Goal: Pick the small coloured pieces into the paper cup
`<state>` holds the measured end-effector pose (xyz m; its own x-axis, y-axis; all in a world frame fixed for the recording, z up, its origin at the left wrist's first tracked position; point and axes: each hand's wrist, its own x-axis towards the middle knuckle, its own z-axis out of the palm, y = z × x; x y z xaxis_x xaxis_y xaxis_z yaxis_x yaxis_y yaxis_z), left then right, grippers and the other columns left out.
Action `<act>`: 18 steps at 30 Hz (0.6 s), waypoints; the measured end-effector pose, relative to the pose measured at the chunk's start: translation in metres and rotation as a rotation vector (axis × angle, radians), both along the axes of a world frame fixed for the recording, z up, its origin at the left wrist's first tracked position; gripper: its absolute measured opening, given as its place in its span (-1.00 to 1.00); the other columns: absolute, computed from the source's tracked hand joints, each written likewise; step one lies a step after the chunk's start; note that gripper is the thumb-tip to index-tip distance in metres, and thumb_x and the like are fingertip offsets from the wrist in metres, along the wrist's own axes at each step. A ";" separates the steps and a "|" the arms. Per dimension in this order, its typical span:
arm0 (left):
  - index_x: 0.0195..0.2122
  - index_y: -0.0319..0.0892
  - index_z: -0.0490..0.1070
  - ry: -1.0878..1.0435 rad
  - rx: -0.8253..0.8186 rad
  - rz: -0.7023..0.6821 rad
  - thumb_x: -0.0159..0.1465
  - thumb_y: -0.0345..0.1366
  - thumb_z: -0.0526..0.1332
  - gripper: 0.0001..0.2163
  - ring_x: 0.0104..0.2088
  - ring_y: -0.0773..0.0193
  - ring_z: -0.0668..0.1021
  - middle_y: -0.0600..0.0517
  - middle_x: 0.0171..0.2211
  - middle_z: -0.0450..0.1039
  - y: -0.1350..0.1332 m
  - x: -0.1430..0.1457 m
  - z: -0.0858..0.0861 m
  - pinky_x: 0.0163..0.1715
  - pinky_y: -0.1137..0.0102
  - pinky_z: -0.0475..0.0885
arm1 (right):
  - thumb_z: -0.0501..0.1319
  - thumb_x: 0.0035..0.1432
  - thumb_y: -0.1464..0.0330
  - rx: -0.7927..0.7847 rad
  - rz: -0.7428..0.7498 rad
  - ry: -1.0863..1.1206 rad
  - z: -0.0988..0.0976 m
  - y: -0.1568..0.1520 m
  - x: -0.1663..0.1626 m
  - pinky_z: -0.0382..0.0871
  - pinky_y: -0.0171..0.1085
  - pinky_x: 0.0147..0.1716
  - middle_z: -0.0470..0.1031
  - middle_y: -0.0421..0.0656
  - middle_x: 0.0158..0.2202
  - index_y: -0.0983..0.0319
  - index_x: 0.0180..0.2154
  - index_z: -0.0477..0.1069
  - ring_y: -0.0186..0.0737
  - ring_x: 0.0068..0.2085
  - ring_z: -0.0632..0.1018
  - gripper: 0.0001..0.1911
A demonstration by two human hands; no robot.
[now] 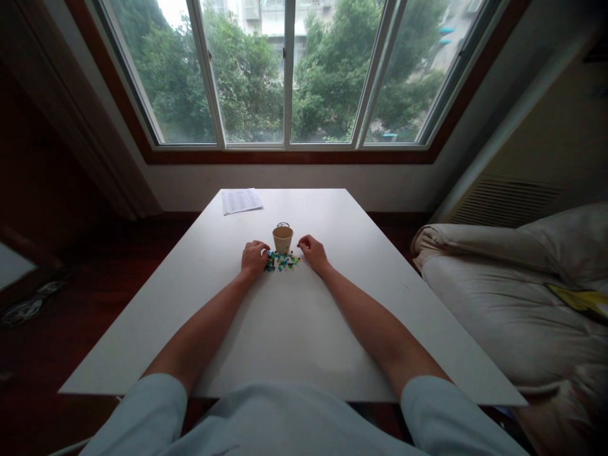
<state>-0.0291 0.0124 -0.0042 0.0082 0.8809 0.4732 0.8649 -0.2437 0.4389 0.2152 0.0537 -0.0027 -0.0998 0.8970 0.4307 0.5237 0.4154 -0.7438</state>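
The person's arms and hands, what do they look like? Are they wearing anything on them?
The left hand and right hand are bare, with no gloves. No watch or bracelet shows on the bare forearms; a ring would be too small to tell. The short, pale blue-grey cloth sleeves match the shirt.

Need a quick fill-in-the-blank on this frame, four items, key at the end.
1. The cup stands between the left hand and right hand, its open end facing ____.
2. From the camera, the small colourful pieces lie mainly on the ____ side of the cup.
3. The papers lie at the table's far ____ corner.
4. The sofa is on the person's ____.

Missing: up; near; left; right
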 end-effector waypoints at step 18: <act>-0.23 -0.09 0.57 0.004 0.001 0.000 0.26 -0.37 0.13 -0.79 -0.04 0.08 0.42 -0.06 -0.11 0.49 0.002 -0.002 -0.003 0.07 0.16 0.34 | 0.05 0.07 0.39 0.033 0.094 0.017 0.003 -0.003 -0.003 0.39 -0.28 -0.22 0.56 -0.18 -0.32 0.20 -0.35 0.50 -0.25 -0.29 0.50 -0.76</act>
